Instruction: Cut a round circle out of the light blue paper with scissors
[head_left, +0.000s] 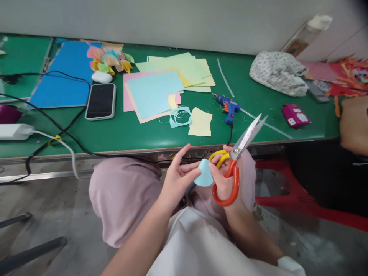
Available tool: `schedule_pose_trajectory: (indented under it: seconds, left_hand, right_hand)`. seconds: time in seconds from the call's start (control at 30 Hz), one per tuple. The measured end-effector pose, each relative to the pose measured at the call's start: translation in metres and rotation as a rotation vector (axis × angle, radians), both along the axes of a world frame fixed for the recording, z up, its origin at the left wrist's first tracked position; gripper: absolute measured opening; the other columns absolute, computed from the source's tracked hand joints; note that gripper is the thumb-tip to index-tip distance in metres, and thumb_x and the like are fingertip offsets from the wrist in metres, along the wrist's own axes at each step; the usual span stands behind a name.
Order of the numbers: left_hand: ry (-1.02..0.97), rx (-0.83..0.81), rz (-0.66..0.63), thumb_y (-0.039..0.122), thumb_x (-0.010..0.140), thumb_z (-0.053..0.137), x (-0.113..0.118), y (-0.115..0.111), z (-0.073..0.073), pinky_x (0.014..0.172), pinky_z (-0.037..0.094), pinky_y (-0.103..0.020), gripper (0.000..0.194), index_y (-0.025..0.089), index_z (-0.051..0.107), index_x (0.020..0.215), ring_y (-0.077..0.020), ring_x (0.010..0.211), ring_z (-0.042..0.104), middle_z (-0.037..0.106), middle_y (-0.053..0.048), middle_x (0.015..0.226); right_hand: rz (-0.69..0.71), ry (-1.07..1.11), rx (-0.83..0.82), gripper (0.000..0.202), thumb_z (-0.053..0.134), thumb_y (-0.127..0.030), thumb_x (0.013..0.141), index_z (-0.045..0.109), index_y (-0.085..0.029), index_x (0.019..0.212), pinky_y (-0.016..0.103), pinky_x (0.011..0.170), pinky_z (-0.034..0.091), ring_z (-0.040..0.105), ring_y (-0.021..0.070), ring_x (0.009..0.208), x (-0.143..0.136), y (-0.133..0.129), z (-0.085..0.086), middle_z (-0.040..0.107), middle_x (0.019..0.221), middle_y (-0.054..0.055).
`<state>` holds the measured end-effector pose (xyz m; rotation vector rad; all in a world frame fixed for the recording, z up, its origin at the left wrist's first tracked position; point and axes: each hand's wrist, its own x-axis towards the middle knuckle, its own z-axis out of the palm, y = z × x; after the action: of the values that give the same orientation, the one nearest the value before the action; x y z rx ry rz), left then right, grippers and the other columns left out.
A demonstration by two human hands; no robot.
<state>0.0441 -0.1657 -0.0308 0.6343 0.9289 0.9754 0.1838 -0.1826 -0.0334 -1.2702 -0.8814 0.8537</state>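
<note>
Between my two hands, above my lap, is a small light-blue paper piece (204, 174) with a rounded lower edge. My left hand (179, 174) pinches its left side between thumb and fingers, with the index finger raised. On the other side, my right hand (225, 182) has its thumb against the paper. Scissors (237, 153) with one yellow and one orange handle hang around that same hand, their blades pointing up and right, slightly apart. Blue paper offcuts (180, 117) and a torn cream paper piece (201, 122) lie on the green table edge ahead.
Coloured paper sheets (156, 92), a blue glue gun (228, 106), a phone (101, 101) and paper petals (110, 59) lie on the green table (138, 134). A purple box (296, 115) stands right. Black cables (70, 132) cross the left. Another person's arm (353, 126) is at far right.
</note>
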Motion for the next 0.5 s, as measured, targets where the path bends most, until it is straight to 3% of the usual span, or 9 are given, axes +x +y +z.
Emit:
schedule_pose_trajectory:
  seconds: [0.1,0.27,0.4,0.5]
  left_hand:
    - [0.042,-0.007,0.088,0.025,0.065,0.095,0.006,-0.003,0.004,0.070,0.060,-0.023,0.105,0.028,0.041,0.155,-0.0169,0.081,0.078,0.082,-0.009,0.109]
    - [0.189,0.131,0.109,0.023,0.071,0.091,-0.002,-0.001,0.013,0.067,0.058,-0.019,0.091,0.026,0.048,0.151,-0.0126,0.074,0.075,0.082,-0.001,0.093]
    - [0.350,0.237,0.013,0.024,0.080,0.084,-0.007,0.001,0.016,0.080,0.060,-0.022,0.073,0.027,0.055,0.148,-0.0146,0.085,0.077,0.083,0.000,0.093]
    - [0.357,0.235,0.052,0.025,0.079,0.085,-0.005,0.001,0.016,0.087,0.060,-0.025,0.072,0.028,0.058,0.145,-0.0190,0.098,0.078,0.083,-0.002,0.099]
  right_hand:
    - [-0.056,-0.029,0.039,0.046,0.075,-0.017,0.079,0.053,-0.031,0.117,0.033,0.077,0.057,0.066,0.0169,0.077,-0.003,-0.003,-0.001,0.063,0.084,-0.004]
    - [0.045,-0.028,0.014,0.046,0.076,-0.020,0.081,0.054,-0.030,0.121,0.035,0.076,0.057,0.067,0.0188,0.078,0.004,-0.004,-0.001,0.066,0.085,-0.003]
    - [0.190,0.046,-0.087,0.045,0.077,-0.020,0.077,0.056,-0.029,0.117,0.031,0.071,0.056,0.067,0.0172,0.078,0.012,-0.001,0.002,0.067,0.085,-0.004]
    - [0.225,0.100,-0.180,0.044,0.076,-0.021,0.074,0.056,-0.028,0.111,0.027,0.061,0.053,0.064,0.0143,0.069,0.011,0.001,0.004,0.063,0.080,-0.006]
